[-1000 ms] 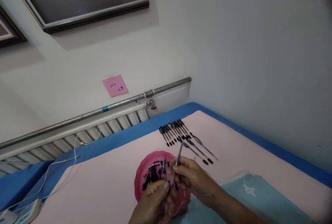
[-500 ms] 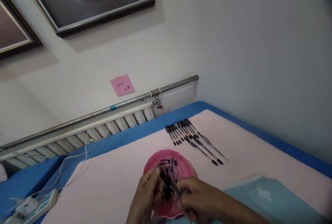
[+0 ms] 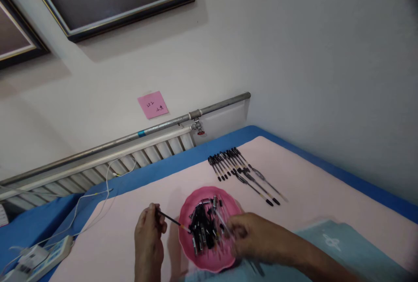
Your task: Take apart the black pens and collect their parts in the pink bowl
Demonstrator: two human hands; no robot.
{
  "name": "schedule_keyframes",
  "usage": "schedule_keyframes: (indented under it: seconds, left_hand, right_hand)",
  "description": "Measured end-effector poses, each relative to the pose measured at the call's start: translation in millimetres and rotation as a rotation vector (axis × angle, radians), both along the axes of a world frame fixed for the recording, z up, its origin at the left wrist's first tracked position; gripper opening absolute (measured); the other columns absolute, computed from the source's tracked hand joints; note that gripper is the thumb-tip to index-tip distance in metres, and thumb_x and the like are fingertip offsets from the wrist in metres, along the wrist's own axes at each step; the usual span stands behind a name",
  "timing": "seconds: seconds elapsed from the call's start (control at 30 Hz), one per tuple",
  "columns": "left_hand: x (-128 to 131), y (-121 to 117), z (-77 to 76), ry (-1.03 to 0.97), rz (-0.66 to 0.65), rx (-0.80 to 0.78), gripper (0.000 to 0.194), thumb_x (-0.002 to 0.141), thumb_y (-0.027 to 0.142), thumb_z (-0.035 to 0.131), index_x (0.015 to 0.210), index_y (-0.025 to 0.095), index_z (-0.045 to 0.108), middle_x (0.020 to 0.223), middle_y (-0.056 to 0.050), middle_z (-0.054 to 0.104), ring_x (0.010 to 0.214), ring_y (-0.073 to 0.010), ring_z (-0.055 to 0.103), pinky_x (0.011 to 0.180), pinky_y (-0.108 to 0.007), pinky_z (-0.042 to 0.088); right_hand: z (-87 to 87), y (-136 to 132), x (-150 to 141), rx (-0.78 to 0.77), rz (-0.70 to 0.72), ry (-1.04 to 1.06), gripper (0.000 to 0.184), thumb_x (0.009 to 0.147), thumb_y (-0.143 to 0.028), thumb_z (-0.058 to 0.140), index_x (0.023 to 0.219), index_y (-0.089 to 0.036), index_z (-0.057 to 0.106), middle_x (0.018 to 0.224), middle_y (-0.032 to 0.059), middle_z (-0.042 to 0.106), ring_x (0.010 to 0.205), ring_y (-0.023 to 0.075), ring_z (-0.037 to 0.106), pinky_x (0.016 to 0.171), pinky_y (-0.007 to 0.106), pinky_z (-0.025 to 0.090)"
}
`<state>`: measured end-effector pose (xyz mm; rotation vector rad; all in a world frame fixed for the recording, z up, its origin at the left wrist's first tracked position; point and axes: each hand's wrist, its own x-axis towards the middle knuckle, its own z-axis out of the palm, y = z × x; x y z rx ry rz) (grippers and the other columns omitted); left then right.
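My left hand (image 3: 148,232), left of the pink bowl (image 3: 233,207), pinches a thin dark pen refill (image 3: 172,219). Its yellowish end and pale tip point right, over the bowl's rim. Above the bowl's right side, my right hand (image 3: 251,235) is closed around a clear pen barrel (image 3: 223,222), smeared by motion. Black and silver pen parts (image 3: 203,227) lie heaped in the bowl, with clear tubes along its right side. Beyond the bowl, several capped pens (image 3: 225,165) lie side by side, and a few longer ones (image 3: 257,188) slant toward me below them.
A pale pink sheet (image 3: 130,225) covers the blue table (image 3: 156,173). Light blue cloth (image 3: 326,240) lies at the right front. On the left are a power strip (image 3: 54,253) and white cables (image 3: 107,181). A radiator (image 3: 150,155) and pipe (image 3: 170,124) run along the wall.
My left hand has moved left out of the bowl, with the refill now showing in its fingers. The right hand has shifted slightly up and right, uncovering more of the heap.
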<state>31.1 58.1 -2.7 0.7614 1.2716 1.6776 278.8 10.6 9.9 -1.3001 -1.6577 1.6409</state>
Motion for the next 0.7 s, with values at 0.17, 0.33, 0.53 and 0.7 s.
schedule_keyframes:
  seconds: [0.17, 0.33, 0.53, 0.7]
  left_hand:
    - [29, -2, -10.2, 0.354, -0.207, -0.170, 0.037, 0.065, 0.052, 0.064, 0.066, 0.016, 0.061, 0.044, 0.007, 0.047, 0.039, -0.0089, 0.041, 0.039, -0.021, 0.032]
    - [46, -1, -12.3, 0.596, -0.244, -0.110, 0.030, 0.073, 0.040, 0.060, 0.091, 0.018, 0.067, 0.092, -0.006, 0.070, 0.090, -0.0225, 0.061, 0.081, -0.034, 0.045]
    - [45, -4, -17.6, 0.744, -0.330, -0.115, 0.028, 0.076, 0.036, 0.054, 0.093, 0.017, 0.065, 0.094, -0.009, 0.070, 0.091, -0.0251, 0.062, 0.083, -0.037, 0.044]
    - [48, -8, -22.5, 0.811, -0.397, -0.099, 0.020, 0.077, 0.033, 0.053, 0.086, 0.020, 0.066, 0.084, -0.006, 0.070, 0.080, -0.0237, 0.063, 0.074, -0.035, 0.044]
  right_hand:
    - [-6.9, 9, -11, 0.104, -0.260, -0.069, 0.037, 0.069, -0.028, 0.063, 0.105, -0.018, 0.060, 0.059, -0.0050, 0.051, 0.051, 0.0114, 0.051, 0.044, 0.021, 0.035]
    - [-10.3, 19, 8, 0.480, -0.354, -0.549, 0.023, 0.087, -0.029, 0.044, 0.098, -0.018, 0.060, 0.080, 0.0040, 0.064, 0.070, 0.0151, 0.058, 0.059, 0.023, 0.040]
    - [-39.3, 42, 46, 0.480, -0.415, -0.914, 0.026, 0.078, -0.004, 0.039, 0.096, -0.008, 0.058, 0.100, 0.0178, 0.057, 0.082, 0.0249, 0.058, 0.064, 0.032, 0.036]
    - [-42.0, 44, 46, 0.462, -0.380, -1.021, 0.030, 0.079, -0.002, 0.034, 0.097, -0.009, 0.057, 0.096, 0.0169, 0.058, 0.079, 0.0250, 0.059, 0.059, 0.031, 0.033]
